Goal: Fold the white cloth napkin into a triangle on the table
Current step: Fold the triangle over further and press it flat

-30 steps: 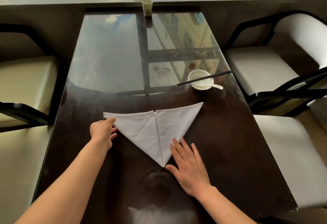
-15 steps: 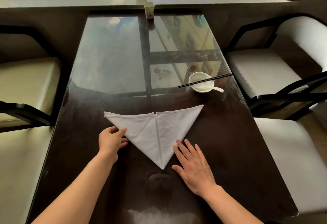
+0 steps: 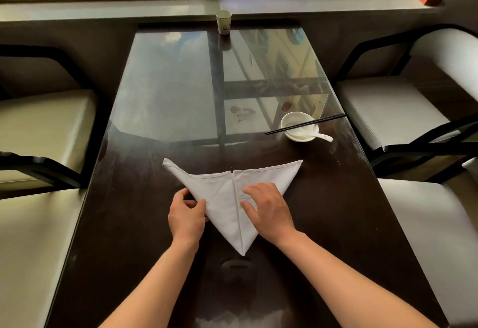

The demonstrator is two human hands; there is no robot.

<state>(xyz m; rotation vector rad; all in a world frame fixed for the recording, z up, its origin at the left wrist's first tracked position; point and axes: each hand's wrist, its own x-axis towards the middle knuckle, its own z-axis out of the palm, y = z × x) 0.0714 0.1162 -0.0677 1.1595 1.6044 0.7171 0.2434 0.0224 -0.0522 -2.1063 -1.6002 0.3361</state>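
The white cloth napkin [image 3: 223,199] lies on the dark glass-topped table [image 3: 336,219] as a triangle with its point toward me and a seam down the middle. My left hand [image 3: 186,216] pinches the napkin's left slanted edge, thumb on top and fingers under it. The left flap is slightly raised, its far tip curling up off the table. My right hand [image 3: 269,210] rests flat on the right flap with fingers spread, pressing it down beside the seam.
A white bowl [image 3: 300,126] with a spoon and black chopsticks [image 3: 305,123] laid across it sits at the right, beyond the napkin. A paper cup [image 3: 223,22] stands at the table's far edge. Cream-cushioned chairs [image 3: 393,105] flank both sides.
My right hand moved from the table beside the napkin's tip up onto the right flap. My left hand slid down the left edge and pinched it, lifting the left flap a little.
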